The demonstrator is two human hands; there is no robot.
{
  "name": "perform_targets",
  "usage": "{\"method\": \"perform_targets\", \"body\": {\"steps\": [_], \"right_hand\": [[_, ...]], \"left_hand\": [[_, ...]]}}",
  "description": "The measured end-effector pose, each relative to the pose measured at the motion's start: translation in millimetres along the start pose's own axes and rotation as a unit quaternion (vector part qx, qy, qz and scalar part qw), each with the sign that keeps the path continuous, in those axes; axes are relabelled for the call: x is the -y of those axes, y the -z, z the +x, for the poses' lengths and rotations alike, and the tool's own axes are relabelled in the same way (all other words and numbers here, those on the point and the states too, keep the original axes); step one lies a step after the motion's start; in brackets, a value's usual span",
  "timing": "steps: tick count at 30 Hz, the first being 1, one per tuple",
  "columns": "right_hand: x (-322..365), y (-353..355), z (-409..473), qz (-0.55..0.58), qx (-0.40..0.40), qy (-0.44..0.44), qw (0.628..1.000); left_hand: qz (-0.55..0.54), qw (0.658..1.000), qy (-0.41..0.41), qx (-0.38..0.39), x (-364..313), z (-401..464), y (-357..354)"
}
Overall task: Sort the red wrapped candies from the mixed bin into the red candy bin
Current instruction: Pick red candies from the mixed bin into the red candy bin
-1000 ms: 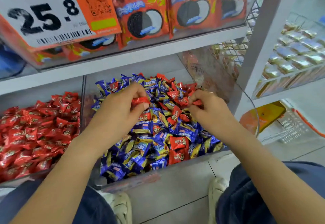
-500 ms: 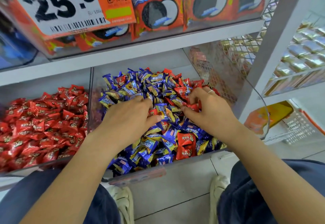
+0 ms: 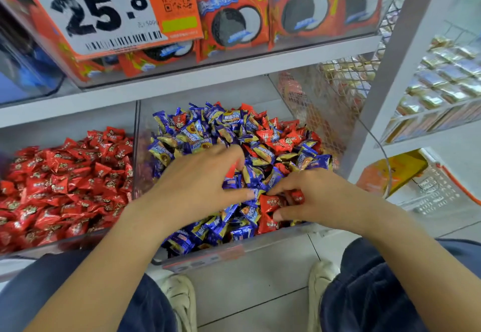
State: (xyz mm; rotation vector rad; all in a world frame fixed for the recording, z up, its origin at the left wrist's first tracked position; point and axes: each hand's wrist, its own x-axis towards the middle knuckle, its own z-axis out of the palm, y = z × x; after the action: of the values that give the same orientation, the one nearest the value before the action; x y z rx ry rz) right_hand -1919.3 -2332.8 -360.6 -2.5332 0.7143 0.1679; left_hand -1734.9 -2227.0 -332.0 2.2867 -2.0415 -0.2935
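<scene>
Mixed bin (image 3: 294, 235) holds mostly blue candies with red wrapped candies (image 3: 279, 137) scattered at rear right; red candy bin (image 3: 78, 240) already heaped; sorting well short of done; left hand (image 3: 200, 183) grip curled round a red wrapper; right hand (image 3: 316, 199) pinches red candies near the front.

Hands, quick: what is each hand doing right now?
Left hand: curled around a red candy in the mixed bin.
Right hand: pinching red candies.
</scene>
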Motion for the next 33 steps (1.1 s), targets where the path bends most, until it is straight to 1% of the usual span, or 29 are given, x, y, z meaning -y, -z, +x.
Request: {"method": "perform_targets", "body": {"steps": [2, 5, 7, 9, 10, 11, 13, 19, 21, 23, 25, 28, 33], "right_hand": [[3.9, -3.1, 0.3, -0.025, 0.010, -0.010, 1.000], [7.8, -4.9, 0.4, -0.035, -0.006, -0.017, 0.999], [7.6, -4.0, 0.5, -0.032, -0.059, -0.001, 0.998], [6.3, -3.2, 0.1, 0.004, -0.110, -0.003, 0.994], [5.3, -2.6, -0.6, 0.028, -0.121, -0.009, 0.992], [4.3, -1.0, -1.1, 0.050, -0.123, -0.015, 0.991], [2.4, 0.6, -2.8, 0.072, -0.099, -0.020, 0.992], [5.2, -6.2, 0.2, 0.008, 0.008, 0.006, 1.000], [3.3, -5.4, 4.8, 0.004, 0.026, 0.003, 1.000], [5.9, -6.4, 7.6, -0.029, 0.022, 0.008, 0.999], [8.6, -8.5, 8.2, -0.047, -0.004, 0.019, 0.999], [8.2, -6.0, 4.5, 0.017, -0.038, 0.030, 0.999], [-6.8, 12.2, -1.4, 0.109, -0.085, -0.028, 0.990]], "left_hand": [[0.031, 0.999, 0.000, 0.041, -2.0, 2.9, -7.7], [0.075, 0.995, 0.009, 0.065, -0.3, 7.6, -13.8], [0.097, 0.993, 0.017, 0.062, 1.7, 11.0, -14.5], [0.096, 0.994, 0.021, 0.044, 3.6, 13.2, -16.2], [0.090, 0.995, 0.022, 0.031, 4.0, 13.5, -17.2], [0.083, 0.996, 0.022, 0.017, 4.2, 13.2, -17.8], [0.068, 0.997, 0.022, -0.006, 4.8, 12.5, -17.6], [-0.009, 0.995, 0.048, -0.092, 16.0, 12.8, -12.8], [-0.022, 0.991, 0.052, -0.119, 19.3, 14.2, -11.9], [-0.054, 0.986, 0.052, -0.147, 21.2, 14.6, -9.7], [-0.100, 0.979, 0.056, -0.169, 20.6, 14.5, -6.9], [-0.152, 0.970, 0.077, -0.175, 19.1, 14.0, -5.4], [-0.193, 0.960, 0.105, -0.172, 18.0, 14.1, -3.2]]}}
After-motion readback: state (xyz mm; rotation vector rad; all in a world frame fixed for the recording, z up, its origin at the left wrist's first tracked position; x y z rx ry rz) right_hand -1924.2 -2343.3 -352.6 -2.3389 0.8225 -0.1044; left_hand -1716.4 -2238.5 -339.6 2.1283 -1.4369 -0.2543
